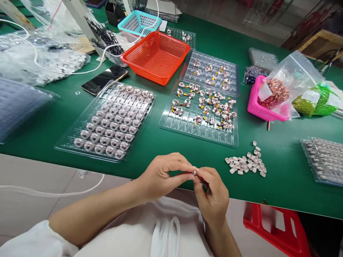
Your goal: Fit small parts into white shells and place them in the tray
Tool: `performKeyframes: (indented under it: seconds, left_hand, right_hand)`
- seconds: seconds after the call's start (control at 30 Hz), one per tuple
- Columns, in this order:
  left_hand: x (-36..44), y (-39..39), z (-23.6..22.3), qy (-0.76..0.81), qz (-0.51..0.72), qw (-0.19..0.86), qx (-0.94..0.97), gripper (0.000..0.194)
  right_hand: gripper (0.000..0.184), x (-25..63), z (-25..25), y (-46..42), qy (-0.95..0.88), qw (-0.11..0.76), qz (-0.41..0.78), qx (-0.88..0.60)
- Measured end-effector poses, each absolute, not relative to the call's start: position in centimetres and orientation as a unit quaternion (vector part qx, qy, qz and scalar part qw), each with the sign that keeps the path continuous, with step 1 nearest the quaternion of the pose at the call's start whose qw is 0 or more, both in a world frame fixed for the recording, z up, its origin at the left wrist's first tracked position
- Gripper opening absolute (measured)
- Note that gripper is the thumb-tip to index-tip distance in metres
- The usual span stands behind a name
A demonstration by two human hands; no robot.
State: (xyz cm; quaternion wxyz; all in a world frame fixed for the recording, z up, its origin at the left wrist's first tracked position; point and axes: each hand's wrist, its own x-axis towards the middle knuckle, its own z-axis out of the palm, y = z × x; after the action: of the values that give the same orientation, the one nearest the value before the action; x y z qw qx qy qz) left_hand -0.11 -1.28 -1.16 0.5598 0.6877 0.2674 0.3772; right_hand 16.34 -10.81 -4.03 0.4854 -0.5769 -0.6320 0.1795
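Note:
At the table's front edge, my left hand (163, 175) and my right hand (214, 192) meet fingertip to fingertip. Both pinch a small shiny part (194, 173), most of it covered by the fingers. The right fingers curl around something dark and thin that I cannot make out. Ahead on the left lies a clear plastic tray (63, 142) with rows of rounded, shiny shells (114, 125). Further ahead, a second clear tray (177, 125) bears small white pieces with wires and yellow tabs (214, 101). A loose pile of small white caps (241, 164) lies right of my hands.
A red basket (158, 59), a blue basket (138, 22) and a phone (104, 79) stand toward the back. On the right are a pink basket (253, 101) with bagged copper-coloured parts and another filled tray (325, 160). A red stool (278, 228) is below the table edge.

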Motion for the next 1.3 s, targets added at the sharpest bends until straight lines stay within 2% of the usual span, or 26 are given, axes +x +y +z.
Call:
performKeyframes:
  seconds: [0.17,0.37,0.6,0.8,1.13,1.23,1.3]
  left_hand:
    - [-0.2,-1.5,-1.1,0.278,0.384,0.556,0.682,0.016]
    - [0.0,-1.8,-1.2,0.299,0.397,0.554,0.668,0.009]
    - [0.0,-1.5,-1.1,0.271,0.398,0.526,0.702,0.016]
    - [0.0,-1.7,-1.1,0.275,0.401,0.526,0.698,0.017]
    - [-0.1,-2.2,-1.5,0.308,0.383,0.593,0.638,0.013]
    - [-0.3,-1.9,-1.4,0.349,0.332,0.646,0.593,0.009]
    - [-0.4,-1.4,-1.2,0.379,0.277,0.696,0.544,0.013]
  right_hand:
    - [0.024,16.5,-3.6,-10.8,-0.596,0.503,0.233,-0.58]
    - [0.023,16.1,-3.9,-10.7,-0.572,0.524,0.229,-0.588]
    - [0.021,16.1,-4.0,-10.8,-0.564,0.524,0.241,-0.591]
    - [0.026,16.1,-3.9,-10.9,-0.574,0.51,0.24,-0.594]
    - [0.033,16.6,-3.4,-10.3,-0.65,0.493,0.17,-0.553]
    - [0.03,17.1,-2.9,-10.1,-0.667,0.478,0.188,-0.54]
    - [0.026,17.4,-2.6,-10.1,-0.67,0.469,0.218,-0.532]
